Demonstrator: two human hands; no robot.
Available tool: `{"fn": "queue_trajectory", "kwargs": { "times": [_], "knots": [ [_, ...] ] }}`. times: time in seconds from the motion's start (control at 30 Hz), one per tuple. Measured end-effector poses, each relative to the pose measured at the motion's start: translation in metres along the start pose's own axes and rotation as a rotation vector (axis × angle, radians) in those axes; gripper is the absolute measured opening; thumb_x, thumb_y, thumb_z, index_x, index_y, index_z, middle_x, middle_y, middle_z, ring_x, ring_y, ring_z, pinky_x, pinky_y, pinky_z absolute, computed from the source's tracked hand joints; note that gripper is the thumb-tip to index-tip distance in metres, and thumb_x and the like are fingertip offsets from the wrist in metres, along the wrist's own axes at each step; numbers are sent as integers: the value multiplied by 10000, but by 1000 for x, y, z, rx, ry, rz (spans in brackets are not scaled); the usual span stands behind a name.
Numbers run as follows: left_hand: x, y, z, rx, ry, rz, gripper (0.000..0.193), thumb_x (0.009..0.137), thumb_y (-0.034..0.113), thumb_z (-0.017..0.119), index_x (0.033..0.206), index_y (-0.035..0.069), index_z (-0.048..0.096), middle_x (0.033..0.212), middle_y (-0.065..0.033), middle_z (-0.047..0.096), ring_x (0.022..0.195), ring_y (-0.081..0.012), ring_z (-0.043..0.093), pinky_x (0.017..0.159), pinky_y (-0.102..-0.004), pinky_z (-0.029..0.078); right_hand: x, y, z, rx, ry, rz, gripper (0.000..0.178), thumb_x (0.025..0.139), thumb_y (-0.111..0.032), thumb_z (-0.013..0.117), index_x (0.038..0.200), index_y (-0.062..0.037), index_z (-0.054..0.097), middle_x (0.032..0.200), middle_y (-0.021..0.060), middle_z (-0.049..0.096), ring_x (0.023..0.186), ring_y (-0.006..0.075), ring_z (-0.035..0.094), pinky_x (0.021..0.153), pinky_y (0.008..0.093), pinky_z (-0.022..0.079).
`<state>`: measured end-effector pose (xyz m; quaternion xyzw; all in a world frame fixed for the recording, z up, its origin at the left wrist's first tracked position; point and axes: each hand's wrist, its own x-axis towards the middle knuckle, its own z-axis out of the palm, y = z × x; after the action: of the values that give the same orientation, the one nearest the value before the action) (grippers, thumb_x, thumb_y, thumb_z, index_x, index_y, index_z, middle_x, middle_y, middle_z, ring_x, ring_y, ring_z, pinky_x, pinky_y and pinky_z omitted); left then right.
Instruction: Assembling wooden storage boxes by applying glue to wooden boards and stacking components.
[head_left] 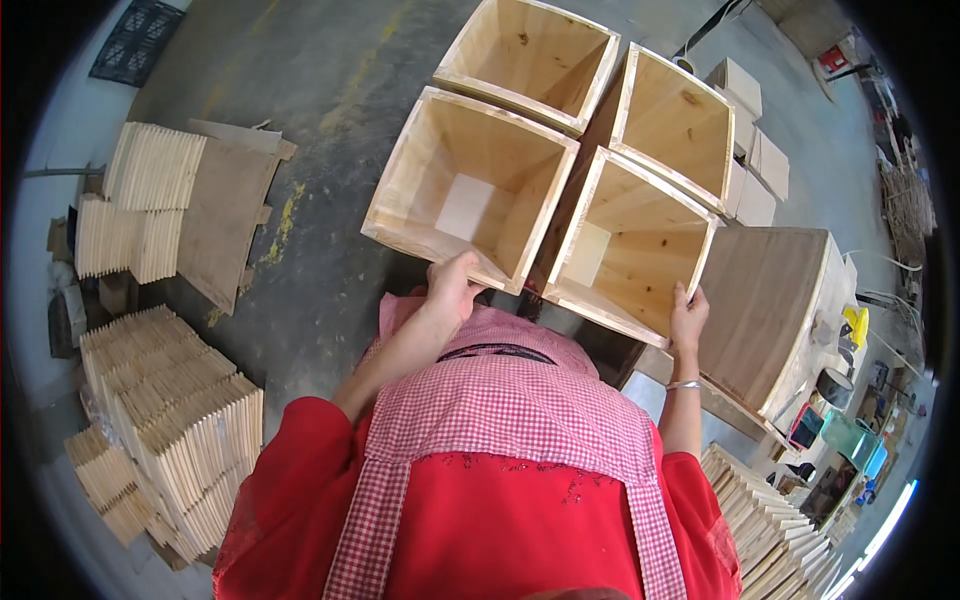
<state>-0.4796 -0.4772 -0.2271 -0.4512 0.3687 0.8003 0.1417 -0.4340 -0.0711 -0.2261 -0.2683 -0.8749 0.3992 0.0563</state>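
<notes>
Several open-topped wooden boxes of pale, knotted timber stand close together in front of me. My left hand [453, 290] is closed on the near edge of the near left box [515, 165], which shows a white patch at its bottom. At the near right box [645, 240], my right hand [688, 315] grips the near right corner, with a bangle on the wrist. Beyond these two are a far left box [530, 55] and a far right box [680, 125]. The insides that show hold nothing. The fingertips under the rims are partly hidden.
To the left are a big stack of wooden slats [170, 400], a smaller stack [150, 195] and a leaning brown board [225, 210]. At the right stands a brown-topped workbench [765, 300], with more slats [765, 520] below it. Pale boxes [755, 165] sit behind.
</notes>
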Motion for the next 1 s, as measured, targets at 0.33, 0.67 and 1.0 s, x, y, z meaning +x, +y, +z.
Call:
{"fn": "queue_trajectory", "kwargs": {
  "times": [0.33, 0.67, 1.0],
  "knots": [
    [-14, 2, 26, -5, -98, -86, 148, 854, 22, 573, 996, -14, 548, 974, -126, 572, 913, -273, 613, 814, -465, 553, 3, 7, -1, 17, 16, 20, 265, 953, -189, 615, 1051, 57, 628, 760, 26, 601, 669, 86, 463, 602, 283, 436],
    [-24, 2, 26, -13, 23, -68, 85, 832, 29, 567, 916, 18, 565, 919, -71, 587, 850, -196, 605, 751, -399, 551, -1, -4, -1, -22, -14, 85, 287, 970, -215, 613, 1040, 62, 630, 782, 16, 605, 707, 88, 478, 640, 272, 444],
    [1, 0, 28, 51, 58, -105, 98, 876, 44, 576, 956, -11, 564, 960, -116, 578, 876, -236, 608, 799, -427, 550, 3, -33, 6, -145, -76, 232, 336, 936, -211, 645, 1129, 60, 598, 901, 124, 637, 825, 189, 586, 774, 314, 485]
  ]
}}
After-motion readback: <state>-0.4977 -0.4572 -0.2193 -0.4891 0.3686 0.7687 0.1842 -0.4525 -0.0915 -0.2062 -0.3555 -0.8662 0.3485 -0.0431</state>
